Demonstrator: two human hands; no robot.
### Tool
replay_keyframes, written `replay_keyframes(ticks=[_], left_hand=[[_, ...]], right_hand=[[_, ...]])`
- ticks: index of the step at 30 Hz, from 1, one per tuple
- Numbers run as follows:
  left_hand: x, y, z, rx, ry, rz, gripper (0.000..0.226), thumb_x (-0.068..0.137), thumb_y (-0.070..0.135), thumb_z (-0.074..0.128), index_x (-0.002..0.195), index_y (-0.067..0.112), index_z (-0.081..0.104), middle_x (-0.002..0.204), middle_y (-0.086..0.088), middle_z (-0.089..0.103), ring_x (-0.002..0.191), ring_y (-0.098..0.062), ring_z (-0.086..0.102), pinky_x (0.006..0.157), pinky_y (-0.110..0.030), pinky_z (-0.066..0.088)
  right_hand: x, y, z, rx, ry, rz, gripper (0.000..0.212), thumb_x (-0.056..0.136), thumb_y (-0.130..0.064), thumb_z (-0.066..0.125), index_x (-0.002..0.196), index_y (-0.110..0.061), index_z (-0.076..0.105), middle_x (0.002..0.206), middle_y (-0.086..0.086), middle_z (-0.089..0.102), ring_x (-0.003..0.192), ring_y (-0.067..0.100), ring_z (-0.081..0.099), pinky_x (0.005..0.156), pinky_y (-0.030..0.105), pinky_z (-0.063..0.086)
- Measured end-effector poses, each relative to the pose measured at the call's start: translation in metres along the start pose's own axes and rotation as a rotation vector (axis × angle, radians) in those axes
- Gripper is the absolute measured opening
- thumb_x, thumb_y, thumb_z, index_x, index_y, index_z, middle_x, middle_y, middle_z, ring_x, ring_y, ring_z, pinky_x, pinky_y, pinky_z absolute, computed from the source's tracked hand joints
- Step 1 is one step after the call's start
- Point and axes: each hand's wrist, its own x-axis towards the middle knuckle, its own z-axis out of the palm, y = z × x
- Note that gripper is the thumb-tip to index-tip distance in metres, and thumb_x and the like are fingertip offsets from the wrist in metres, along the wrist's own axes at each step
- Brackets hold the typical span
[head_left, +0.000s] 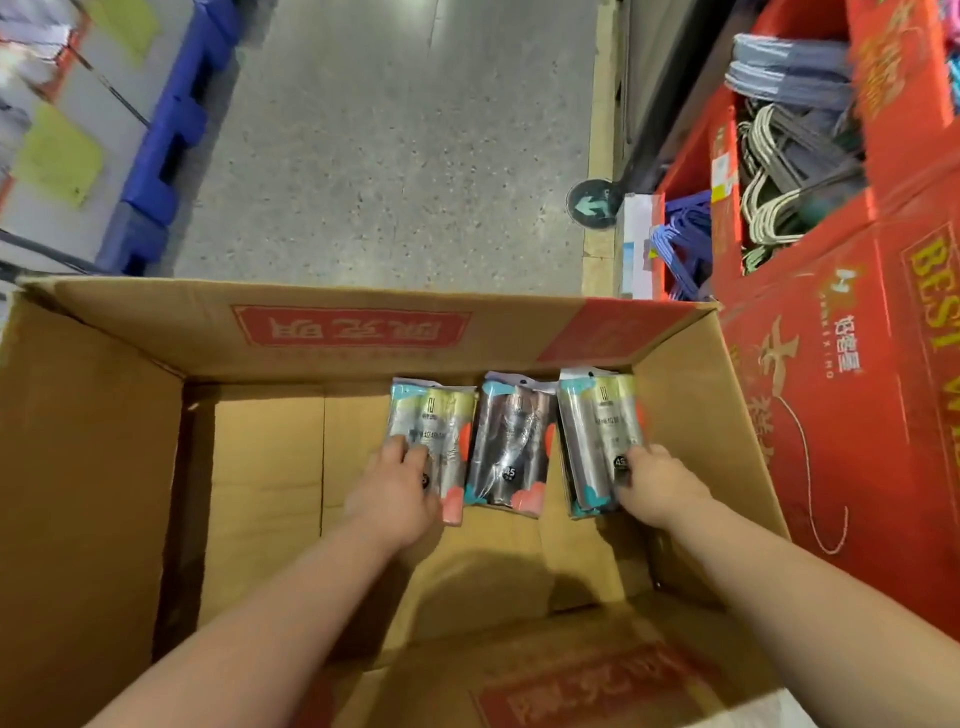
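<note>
Arranging: three glossy film-wrapped packs of silvery rolls, teal and coral at the corners, lie flat in a row against the far wall of the big brown cardboard box (104, 467).
left hand (395, 488): fingers curled over the lower face of the left pack (441, 410); the thumb is hidden.
right hand (657, 486): clamped on the lower right edge of the right pack (595, 431), which sits just beside the box's right wall.
middle pack (511, 441): untouched, between the other two and slightly askew.
weight: probably light; one hand per pack looks enough.
feel: likely firm rolls under slick, crinkly film that could slide under flat fingers.
best hold: across the width, fingers and thumb on opposite long edges where the rolls give a firm body. The thin header tab at the top could tear.
risk: little fragility; mainly slipping, or nudging the neighbour out of line.
nearby: a red printed carton (831, 415) holding wire clothes hangers (774, 208) stands to the right.
</note>
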Motion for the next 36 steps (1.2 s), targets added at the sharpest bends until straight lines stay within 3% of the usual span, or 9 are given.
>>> replay_keyframes(ticks=[3,5,8,16,19,22,29,33,36], left_hand=[[0.010,-0.006,0.007,-0.086,0.012,-0.081,0.065,0.087,0.038,0.056,0.144,0.020,0.030,0.148,-0.006,0.025,0.133,-0.026,0.031,0.107,-0.038,0.035],[0.017,-0.010,0.012,-0.194,0.007,-0.135,0.071,0.084,0.035,0.061,0.145,0.020,0.028,0.151,-0.008,0.021,0.134,-0.029,0.032,0.109,-0.039,0.034],[0.023,-0.010,0.018,-0.313,-0.009,-0.197,0.073,0.082,0.032,0.064,0.145,0.021,0.026,0.151,-0.007,0.017,0.133,-0.029,0.035,0.108,-0.041,0.037],[0.037,0.000,0.023,-0.533,0.041,-0.377,0.083,0.082,0.025,0.065,0.149,0.026,0.015,0.136,-0.014,0.038,0.125,-0.033,0.043,0.106,-0.044,0.039],[0.041,-0.002,0.026,-0.638,0.102,-0.430,0.083,0.080,0.022,0.068,0.147,0.025,0.019,0.132,-0.016,0.045,0.123,-0.035,0.046,0.105,-0.048,0.040],[0.045,-0.005,0.026,-0.710,0.136,-0.476,0.060,0.079,0.022,0.070,0.130,0.020,0.038,0.122,-0.015,0.056,0.110,-0.034,0.056,0.096,-0.050,0.047],[0.053,-0.007,0.027,-0.621,0.128,-0.542,0.047,0.083,0.021,0.068,0.122,0.003,0.048,0.120,-0.023,0.052,0.112,-0.040,0.052,0.096,-0.044,0.043],[0.054,-0.014,0.027,-0.612,0.106,-0.537,0.040,0.080,0.021,0.068,0.114,0.004,0.055,0.115,-0.022,0.056,0.106,-0.039,0.055,0.091,-0.041,0.047],[0.052,-0.014,0.023,-0.666,0.099,-0.543,0.043,0.078,0.024,0.072,0.114,0.006,0.058,0.117,-0.020,0.059,0.104,-0.036,0.058,0.091,-0.039,0.049]], right_hand=[[0.013,0.002,0.007,0.050,-0.007,0.023,0.062,0.091,-0.032,0.055,0.145,-0.015,0.031,0.143,0.014,0.034,0.123,0.032,0.047,0.102,0.041,0.044],[0.019,0.003,0.012,0.088,-0.033,0.042,0.071,0.094,-0.031,0.051,0.152,-0.016,0.014,0.157,0.015,0.014,0.134,0.034,0.037,0.108,0.041,0.037],[0.025,0.003,0.023,0.105,-0.057,0.055,0.075,0.097,-0.033,0.047,0.153,-0.019,-0.001,0.160,0.016,-0.005,0.140,0.034,0.029,0.112,0.039,0.033],[0.012,-0.002,0.042,0.066,-0.018,0.038,0.073,0.097,-0.040,0.045,0.153,-0.028,-0.001,0.161,0.009,-0.003,0.148,0.031,0.001,0.116,0.042,0.025],[0.006,-0.003,0.044,0.226,0.021,0.036,0.066,0.096,-0.038,0.048,0.152,-0.028,0.015,0.157,0.008,0.010,0.143,0.029,0.021,0.113,0.040,0.032],[0.010,-0.001,0.038,0.402,0.113,0.062,0.055,0.094,-0.033,0.053,0.144,-0.021,0.033,0.144,0.009,0.029,0.120,0.029,0.050,0.100,0.038,0.044],[0.031,-0.004,0.034,0.465,0.117,0.275,0.077,0.087,-0.039,0.063,0.146,-0.010,0.023,0.140,0.016,0.042,0.127,0.037,0.043,0.102,0.046,0.039],[0.035,-0.008,0.036,0.555,0.057,0.330,0.077,0.077,-0.042,0.075,0.134,-0.006,0.038,0.133,0.016,0.044,0.122,0.033,0.047,0.097,0.041,0.043],[0.034,-0.012,0.043,0.729,0.049,0.372,0.069,0.072,-0.034,0.081,0.125,-0.005,0.045,0.128,0.014,0.047,0.115,0.030,0.052,0.082,0.037,0.049]])
